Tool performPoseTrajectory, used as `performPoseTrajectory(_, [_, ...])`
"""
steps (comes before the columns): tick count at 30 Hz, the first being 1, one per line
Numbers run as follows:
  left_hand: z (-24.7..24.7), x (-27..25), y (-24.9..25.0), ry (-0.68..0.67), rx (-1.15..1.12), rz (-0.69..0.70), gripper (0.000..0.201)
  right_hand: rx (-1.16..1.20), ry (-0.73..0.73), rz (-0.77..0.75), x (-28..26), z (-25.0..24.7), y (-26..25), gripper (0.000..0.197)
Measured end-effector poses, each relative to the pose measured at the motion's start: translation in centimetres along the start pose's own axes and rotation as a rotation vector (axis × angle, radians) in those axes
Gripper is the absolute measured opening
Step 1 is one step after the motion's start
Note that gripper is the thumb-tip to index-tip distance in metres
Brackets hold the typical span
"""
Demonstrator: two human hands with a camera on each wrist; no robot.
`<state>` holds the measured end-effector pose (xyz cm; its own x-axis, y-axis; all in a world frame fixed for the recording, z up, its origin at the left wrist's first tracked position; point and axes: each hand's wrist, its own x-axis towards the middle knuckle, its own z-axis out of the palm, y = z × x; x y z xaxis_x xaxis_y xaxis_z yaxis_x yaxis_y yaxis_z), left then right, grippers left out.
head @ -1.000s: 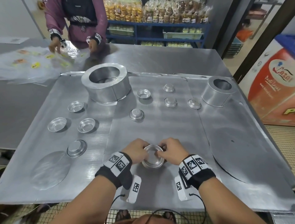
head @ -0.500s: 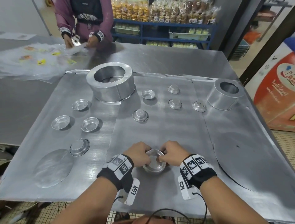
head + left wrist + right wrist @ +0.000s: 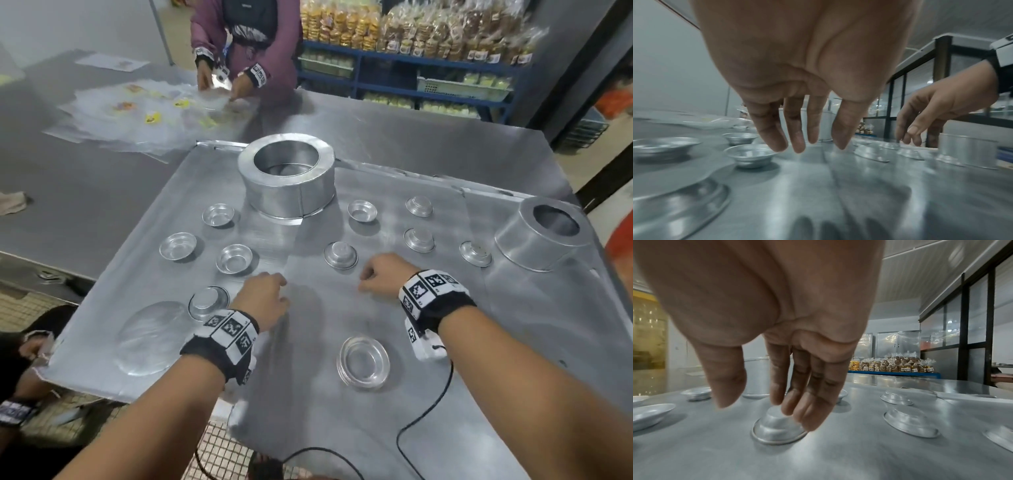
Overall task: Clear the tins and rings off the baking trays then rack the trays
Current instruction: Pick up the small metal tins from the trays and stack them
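Risk: upturned tart tin (image 3: 777, 426) could be skidded off by right hand (image 3: 383, 277), both grips loose and empty, left hand (image 3: 263, 301) included.

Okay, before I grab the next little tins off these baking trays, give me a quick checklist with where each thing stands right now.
1. Left hand free: ok, fingers hang relaxed with nothing in the grip.
2. Right hand free: ok, holds nothing.
3. Stack of small round aluminium tins set down near the front edge: ok, both hands are clear of it.
4. Upside-down small aluminium tin under the right fingers: cannot tell whether they touch it.
5. Upright small aluminium tin just ahead of the left fingers: ok, nothing in the way.
6. Large aluminium ring and smaller aluminium ring cleared off the flat aluminium baking trays: not ok.
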<state>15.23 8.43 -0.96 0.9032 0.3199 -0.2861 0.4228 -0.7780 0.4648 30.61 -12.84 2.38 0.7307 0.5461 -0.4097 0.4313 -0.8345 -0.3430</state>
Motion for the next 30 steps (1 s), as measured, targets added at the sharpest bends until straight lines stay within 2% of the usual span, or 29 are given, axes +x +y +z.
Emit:
performPoseTrajectory(3, [-1.3, 0.9, -2.9, 0.076, 0.106, -0.085, 0.049, -0.063, 0.06, -0.004, 3.1, -1.1, -1.9, 0.031])
performPoseTrajectory(8, [-2.1, 1.3, -6.5, 0.052, 0.293, -0.244, 0.056, -0.139, 0.11, 0.063, 7.2, -1.1, -4.0, 0.031])
performPoseTrajectory(12, [-1.9, 1.4, -7.8, 0.005, 0.343, -0.289, 0.061, -0.281, 0.117, 0.161, 9.4, -0.5, -4.6, 0.041])
performPoseTrajectory(15, [-2.1, 1.6, -8.0, -0.002, 0.37, -0.336, 0.063, -0.343, 0.11, 0.195, 10.3, 0.2, -5.1, 0.038])
performPoseTrajectory(18, [-2.3, 2.1, -8.4, -0.029, 0.291, -0.405, 0.07, -0.302, 0.107, 0.229, 10.6, 0.7, -5.2, 0.029])
performPoseTrajectory(21, [-2.4, 2.4, -9.0, -0.035, 0.221, -0.391, 0.049, -0.282, 0.03, 0.251, 11.2, 1.0, -5.5, 0.038])
performPoseTrajectory(23, [-2.6, 2.6, -9.3, -0.004, 0.224, -0.358, 0.031, -0.268, 0.033, 0.246, 11.6, 1.3, -5.5, 0.043])
performPoseTrajectory(25, [-2.9, 2.7, -9.1, 0.019, 0.231, -0.332, 0.023, -0.274, 0.042, 0.252, 11.7, 1.4, -5.4, 0.044])
performPoseTrajectory(27, [-3.2, 2.6, -8.6, 0.011, 0.254, -0.319, 0.018, -0.284, 0.072, 0.277, 11.4, 1.4, -5.6, 0.047])
performPoseTrajectory(30, [-3.3, 2.3, -7.8, -0.032, 0.305, -0.301, 0.024, -0.278, 0.104, 0.296, 10.8, 1.5, -6.2, 0.045])
